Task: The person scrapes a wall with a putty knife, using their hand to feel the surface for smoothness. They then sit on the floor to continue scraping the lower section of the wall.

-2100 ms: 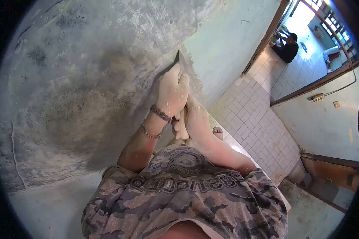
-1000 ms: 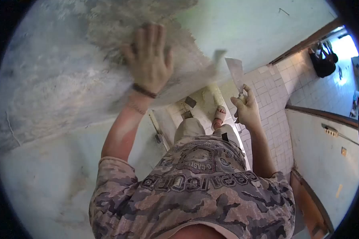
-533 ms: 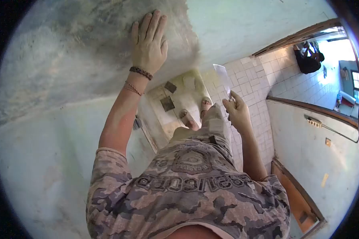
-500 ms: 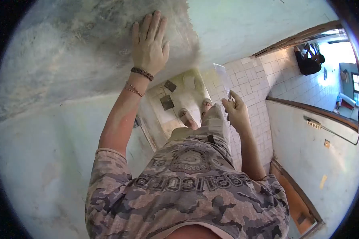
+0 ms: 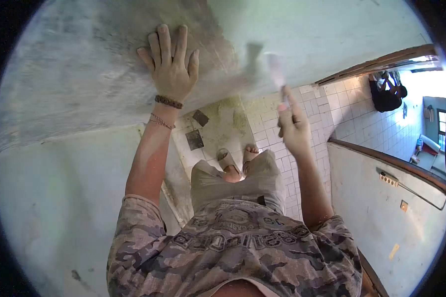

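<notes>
My left hand (image 5: 173, 74) lies flat on the wall with its fingers spread, over a grey, rough patch (image 5: 104, 64) where the pale green paint is gone. A braided bracelet circles that wrist. In my right hand (image 5: 295, 128) is a scraper (image 5: 276, 72), gripped by its handle with the blade pointing up toward the painted wall (image 5: 312, 34). Motion blurs the blade, and a dark shadow falls on the wall just left of it.
Below are my sandalled feet on a tiled floor (image 5: 270, 121), with two dark square pieces (image 5: 194, 140) left of them. Through a doorway at right, a person (image 5: 387, 94) in dark clothing is low on the floor. A socket strip (image 5: 388, 179) is fixed to the right wall.
My left hand has shifted slightly down and left on the wall, fingers wider apart. The scraper has risen from over the floor tiles to before the wall. The view has tilted.
</notes>
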The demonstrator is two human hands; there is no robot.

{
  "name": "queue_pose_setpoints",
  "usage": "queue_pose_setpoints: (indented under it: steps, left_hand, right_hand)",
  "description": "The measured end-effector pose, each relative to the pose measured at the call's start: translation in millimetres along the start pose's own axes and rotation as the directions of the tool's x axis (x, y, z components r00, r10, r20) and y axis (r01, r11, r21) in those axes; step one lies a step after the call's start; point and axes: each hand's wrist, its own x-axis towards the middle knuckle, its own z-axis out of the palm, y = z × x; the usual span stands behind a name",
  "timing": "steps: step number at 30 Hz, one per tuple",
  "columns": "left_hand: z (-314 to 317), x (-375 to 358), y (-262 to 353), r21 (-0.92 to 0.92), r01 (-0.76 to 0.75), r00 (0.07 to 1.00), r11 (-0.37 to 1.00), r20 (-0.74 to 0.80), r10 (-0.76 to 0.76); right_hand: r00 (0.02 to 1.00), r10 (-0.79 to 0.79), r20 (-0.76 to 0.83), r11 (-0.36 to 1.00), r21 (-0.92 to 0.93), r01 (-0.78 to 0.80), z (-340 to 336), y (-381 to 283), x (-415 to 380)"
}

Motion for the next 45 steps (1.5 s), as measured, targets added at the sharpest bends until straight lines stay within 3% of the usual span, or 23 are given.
queue_pose_setpoints:
  steps: [3, 5, 7, 12, 15, 17, 19, 21, 25, 27, 30, 32, 35, 37, 45]
  left_hand:
    - [51, -17, -9, -0.027, -0.008, 0.988, 1.0, -0.152, 0.003]
    - [81, -43, -22, 0.129, -0.064, 0.965, 0.99, -0.244, 0.094]
    - [101, -60, -20, 0.116, -0.074, 0.95, 0.99, -0.295, 0.106]
    - [133, -89, -12, 0.187, -0.15, 0.875, 0.971, -0.433, 0.218]
    - [129, -107, 6, 0.454, -0.09, 0.793, 0.887, -0.506, 0.339]
    - [168, -125, -20, 0.36, -0.117, 0.878, 0.925, -0.399, 0.266]
    - [169, -142, -21, 0.338, -0.1, 0.894, 0.936, -0.383, 0.234]
    - [165, -139, -28, 0.286, -0.129, 0.948, 0.949, -0.246, 0.203]
    - [167, -139, -27, 0.287, -0.159, 0.917, 0.945, -0.311, 0.249]
    - [169, -146, -28, 0.276, -0.16, 0.908, 0.948, -0.337, 0.251]
    - [169, -143, -27, 0.272, -0.149, 0.9, 0.951, -0.36, 0.244]
    - [169, -144, -29, 0.296, -0.154, 0.89, 0.943, -0.373, 0.263]
    - [173, -141, -30, 0.281, -0.145, 0.891, 0.949, -0.38, 0.248]
    - [175, -145, -32, 0.283, -0.154, 0.897, 0.947, -0.361, 0.254]
    - [175, -149, -31, 0.299, -0.161, 0.883, 0.941, -0.382, 0.273]
  right_hand:
    - [0.991, -0.087, -0.105, 0.996, -0.036, 0.083, 3, 48, 37]
    - [0.974, -0.172, -0.148, 0.984, -0.068, 0.164, 15, 91, 65]
    - [0.952, -0.212, -0.219, 0.977, -0.025, 0.212, 32, 121, 92]
    - [0.895, -0.363, -0.259, 0.925, 0.018, 0.38, 67, 199, 131]
    - [0.844, -0.448, -0.295, 0.877, 0.038, 0.479, 76, 236, 131]
    - [0.808, -0.488, -0.331, 0.852, 0.02, 0.523, 82, 268, 123]
    - [0.865, -0.387, -0.319, 0.896, 0.093, 0.434, 79, 286, 110]
    - [0.9, -0.315, -0.301, 0.928, 0.101, 0.359, 72, 277, 100]
    - [0.75, -0.567, -0.341, 0.79, 0.034, 0.613, 60, 231, 106]
    - [0.68, -0.63, -0.375, 0.658, 0.208, 0.724, 65, 223, 98]
    - [0.802, -0.538, -0.261, 0.686, 0.417, 0.596, 80, 249, 90]
    - [0.848, -0.494, -0.19, 0.746, 0.408, 0.526, 87, 276, 90]
    - [0.817, -0.528, -0.232, 0.755, 0.314, 0.576, 87, 309, 99]
    - [0.879, -0.458, -0.137, 0.784, 0.403, 0.471, 82, 327, 112]
    - [0.889, -0.446, -0.1, 0.678, 0.611, 0.409, 96, 300, 110]
